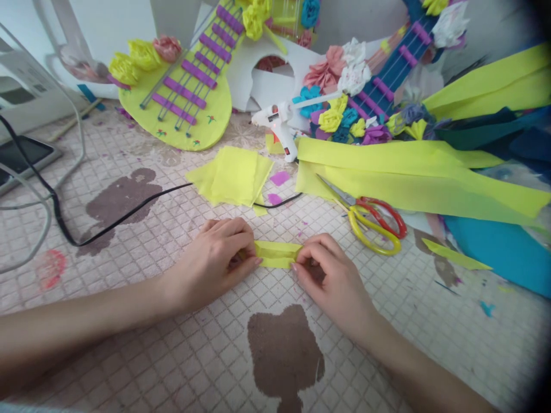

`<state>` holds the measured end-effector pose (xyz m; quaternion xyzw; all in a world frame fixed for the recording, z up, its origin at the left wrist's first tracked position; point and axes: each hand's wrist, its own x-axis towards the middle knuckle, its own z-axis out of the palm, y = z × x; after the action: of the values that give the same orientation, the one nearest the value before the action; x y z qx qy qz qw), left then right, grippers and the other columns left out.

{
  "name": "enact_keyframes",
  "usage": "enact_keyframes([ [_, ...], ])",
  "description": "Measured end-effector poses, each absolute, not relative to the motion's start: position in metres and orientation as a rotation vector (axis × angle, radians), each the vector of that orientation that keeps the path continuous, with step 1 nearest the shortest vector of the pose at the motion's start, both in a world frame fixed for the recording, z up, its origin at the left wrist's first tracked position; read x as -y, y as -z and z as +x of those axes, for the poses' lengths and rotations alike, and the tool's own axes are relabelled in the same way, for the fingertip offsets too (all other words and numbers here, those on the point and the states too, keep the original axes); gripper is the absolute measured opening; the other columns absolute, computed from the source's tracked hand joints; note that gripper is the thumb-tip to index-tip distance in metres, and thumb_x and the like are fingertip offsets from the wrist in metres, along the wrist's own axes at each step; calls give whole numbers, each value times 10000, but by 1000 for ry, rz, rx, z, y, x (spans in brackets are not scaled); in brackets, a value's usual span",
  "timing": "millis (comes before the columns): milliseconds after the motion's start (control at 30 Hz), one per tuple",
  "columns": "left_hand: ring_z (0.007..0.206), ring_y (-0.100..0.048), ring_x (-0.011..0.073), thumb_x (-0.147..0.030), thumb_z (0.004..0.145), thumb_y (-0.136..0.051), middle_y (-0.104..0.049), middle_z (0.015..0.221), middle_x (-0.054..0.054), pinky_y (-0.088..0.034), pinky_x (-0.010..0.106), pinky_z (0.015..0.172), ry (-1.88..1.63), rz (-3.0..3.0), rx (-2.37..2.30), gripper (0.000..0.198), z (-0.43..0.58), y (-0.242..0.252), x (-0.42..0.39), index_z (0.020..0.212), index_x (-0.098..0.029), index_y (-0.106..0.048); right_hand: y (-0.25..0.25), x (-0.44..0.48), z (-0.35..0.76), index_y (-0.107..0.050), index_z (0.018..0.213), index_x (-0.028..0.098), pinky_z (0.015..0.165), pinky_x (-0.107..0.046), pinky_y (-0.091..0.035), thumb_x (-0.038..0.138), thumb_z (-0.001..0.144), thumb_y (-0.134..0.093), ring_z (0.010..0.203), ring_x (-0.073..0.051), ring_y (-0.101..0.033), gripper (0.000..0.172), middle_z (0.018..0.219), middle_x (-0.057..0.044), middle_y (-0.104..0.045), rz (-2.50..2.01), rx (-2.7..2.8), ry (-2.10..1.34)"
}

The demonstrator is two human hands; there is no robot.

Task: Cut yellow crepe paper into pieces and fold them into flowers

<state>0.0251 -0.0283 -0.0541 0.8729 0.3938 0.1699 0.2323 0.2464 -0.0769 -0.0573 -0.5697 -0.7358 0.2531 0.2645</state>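
A narrow folded strip of yellow paper [278,254] stretches between my hands, low over the patterned tablecloth. My left hand [215,258] pinches its left end, and the fingers of my right hand [329,272] are closed on its right end. Just beyond my left hand lies a pile of yellow paper squares [239,174]. Scissors [370,221] with red and yellow handles rest past my right hand, their tips on long yellow paper sheets [400,172].
A white glue gun [278,126] stands behind the squares. Decorated yellow [185,103] and blue [387,74] cutouts with paper flowers fill the back. A black cable [124,218] crosses at left, near a dark device [26,158]. Blue paper [495,246] lies at right.
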Motion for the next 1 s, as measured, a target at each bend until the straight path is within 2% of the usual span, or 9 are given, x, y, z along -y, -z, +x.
enact_keyframes([
  [233, 793, -523, 140, -207, 838, -520, -565, 896, 15, -354, 337, 764, -465, 2401, -1087, 96, 27, 55, 28, 753, -168, -541, 56, 77, 247, -514, 790, 190, 637, -259, -449, 148, 860, -502, 746, -124, -518, 83, 850, -24, -490, -1519, 1973, -714],
  [1000, 760, -529, 140, -158, 780, -540, -576, 848, 10, -357, 343, 755, -470, 2401, -1137, 71, 30, 54, 28, 710, -164, -535, 62, 77, 245, -483, 763, 207, 627, -279, -455, 114, 830, -499, 736, -142, -515, 116, 831, -27, -486, -1531, 2001, -592],
])
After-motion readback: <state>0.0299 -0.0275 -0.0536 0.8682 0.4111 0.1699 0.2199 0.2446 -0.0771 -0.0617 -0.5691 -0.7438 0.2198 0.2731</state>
